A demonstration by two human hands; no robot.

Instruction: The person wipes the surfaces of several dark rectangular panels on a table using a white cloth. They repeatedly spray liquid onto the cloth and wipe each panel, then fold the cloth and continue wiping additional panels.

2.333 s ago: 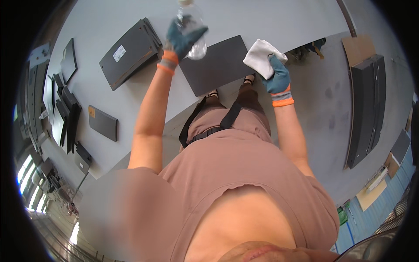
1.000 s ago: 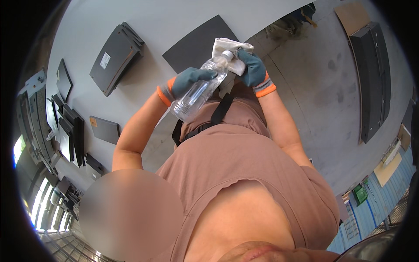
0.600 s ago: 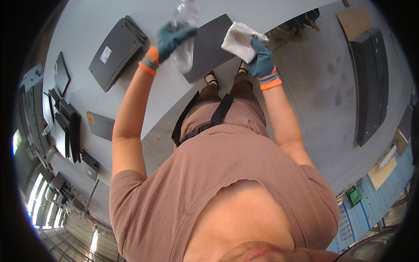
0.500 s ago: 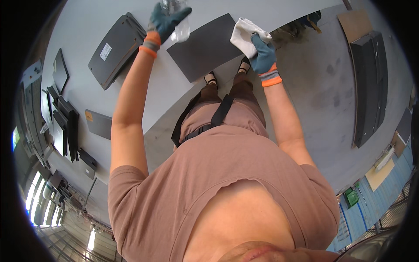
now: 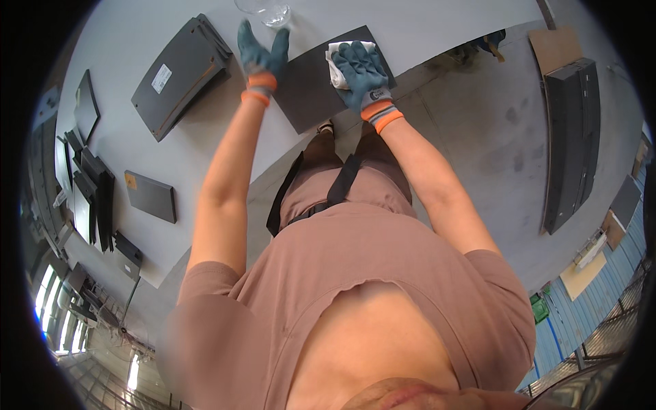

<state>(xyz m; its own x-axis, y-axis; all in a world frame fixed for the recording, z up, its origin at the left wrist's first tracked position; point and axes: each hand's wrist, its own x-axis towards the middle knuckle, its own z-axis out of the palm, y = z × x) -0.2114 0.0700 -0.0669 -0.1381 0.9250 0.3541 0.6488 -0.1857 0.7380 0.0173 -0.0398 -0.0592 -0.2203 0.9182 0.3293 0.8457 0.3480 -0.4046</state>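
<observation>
My right hand [image 5: 361, 72], in a blue-grey coated glove with an orange cuff, lies flat with its fingers spread on a folded white cloth [image 5: 332, 74]. The cloth is pressed against a dark grey flat panel [image 5: 311, 92] on the table's near edge. My left hand [image 5: 263, 55], gloved the same way, is open beside the panel's left end, thumb and fingers apart and nothing between them. Just beyond its fingertips is a clear plastic bottle [image 5: 275, 15], partly cut off by the top of the picture.
A stack of dark curved panels [image 5: 181, 78] stands left of my left hand on the light grey table [image 5: 212, 147]. A small dark panel [image 5: 152, 197] and a pile of dark pieces [image 5: 94, 188] lie farther left. Long dark panels [image 5: 574, 147] stand at the right.
My left hand has let go of the clear bottle and come lower and to the right. My right hand has brought the white cloth left onto the panel and flattened out over it.
</observation>
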